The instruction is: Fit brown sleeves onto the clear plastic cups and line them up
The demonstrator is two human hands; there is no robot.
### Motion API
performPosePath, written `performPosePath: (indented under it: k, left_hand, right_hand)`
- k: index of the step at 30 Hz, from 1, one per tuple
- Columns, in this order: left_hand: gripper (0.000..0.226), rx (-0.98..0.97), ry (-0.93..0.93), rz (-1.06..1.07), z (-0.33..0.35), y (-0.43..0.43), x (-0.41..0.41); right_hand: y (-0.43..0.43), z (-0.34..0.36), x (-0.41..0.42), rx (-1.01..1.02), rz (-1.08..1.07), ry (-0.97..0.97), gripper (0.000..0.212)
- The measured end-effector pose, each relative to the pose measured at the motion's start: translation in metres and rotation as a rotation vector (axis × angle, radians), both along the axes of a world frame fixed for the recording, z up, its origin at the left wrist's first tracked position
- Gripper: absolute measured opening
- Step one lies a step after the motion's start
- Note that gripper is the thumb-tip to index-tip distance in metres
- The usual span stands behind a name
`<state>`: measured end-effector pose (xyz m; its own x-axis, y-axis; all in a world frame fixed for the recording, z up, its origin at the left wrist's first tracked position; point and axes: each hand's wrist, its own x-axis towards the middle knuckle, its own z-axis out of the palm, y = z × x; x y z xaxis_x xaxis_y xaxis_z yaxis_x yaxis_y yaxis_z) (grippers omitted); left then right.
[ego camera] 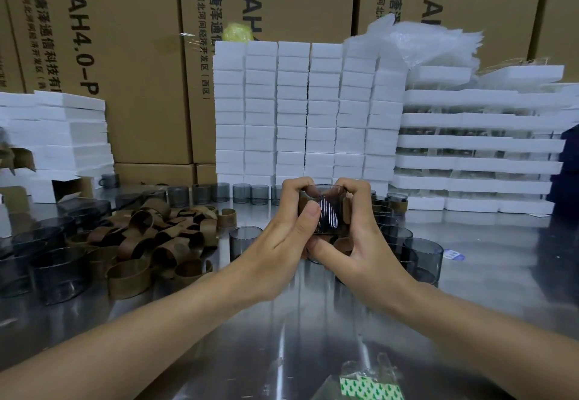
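Both my hands hold one smoky clear plastic cup [326, 211] above the middle of the steel table. A brown sleeve [346, 211] wraps its sides. My left hand [289, 230] grips the cup from the left, thumb pressed on its front. My right hand [360, 236] grips it from the right, fingers curled over the rim. A heap of loose brown sleeves [156, 236] lies to the left. A line of sleeved cups [393, 208] runs away behind my right hand. Bare cups [244, 239] stand beside my left hand and along the back [219, 192].
Several dark bare cups [47, 261] crowd the table's left edge. White foam blocks [307, 111] are stacked at the back, foam trays [476, 161] at the right, cardboard boxes [125, 54] behind. A green-and-white packet [369, 387] lies on the steel table [282, 337] near me.
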<state>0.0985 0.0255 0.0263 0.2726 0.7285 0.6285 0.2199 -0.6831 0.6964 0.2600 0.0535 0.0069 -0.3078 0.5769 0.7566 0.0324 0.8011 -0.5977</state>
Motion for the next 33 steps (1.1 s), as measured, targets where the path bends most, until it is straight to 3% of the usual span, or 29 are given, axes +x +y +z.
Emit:
performPosePath:
  k: [5,13,17,20,23,27,33]
  left_hand:
    - [0.031,0.033,-0.003,-0.064,-0.004,0.009,-0.003]
    - [0.026,0.048,0.044,-0.126,-0.005,0.022,-0.011]
    - [0.044,0.114,0.111,-0.092,-0.005,0.028,-0.007]
    - [0.055,0.173,0.093,-0.043,-0.006,0.034,-0.007]
    - [0.058,0.197,0.124,0.045,-0.008,0.043,-0.018]
    - [0.047,0.191,0.169,0.097,-0.008,0.046,-0.027]
    - [0.045,0.187,0.211,0.079,-0.01,0.046,-0.021]
  right_hand:
    - [-0.003,0.0,0.0,0.032,-0.014,-0.021,0.045]
    - [0.006,0.005,0.009,0.087,0.014,-0.121,0.034]
    - [0.022,0.027,0.03,0.253,-0.169,-0.237,0.03]
    - [0.041,0.044,0.054,0.314,-0.349,-0.195,0.031]
    - [0.072,0.049,0.099,0.214,-0.604,-0.171,0.036]
    - [0.119,0.024,0.175,0.062,-1.08,-0.399,0.039]
    - [0.152,-0.022,0.225,-0.203,-1.137,-0.673,0.044]
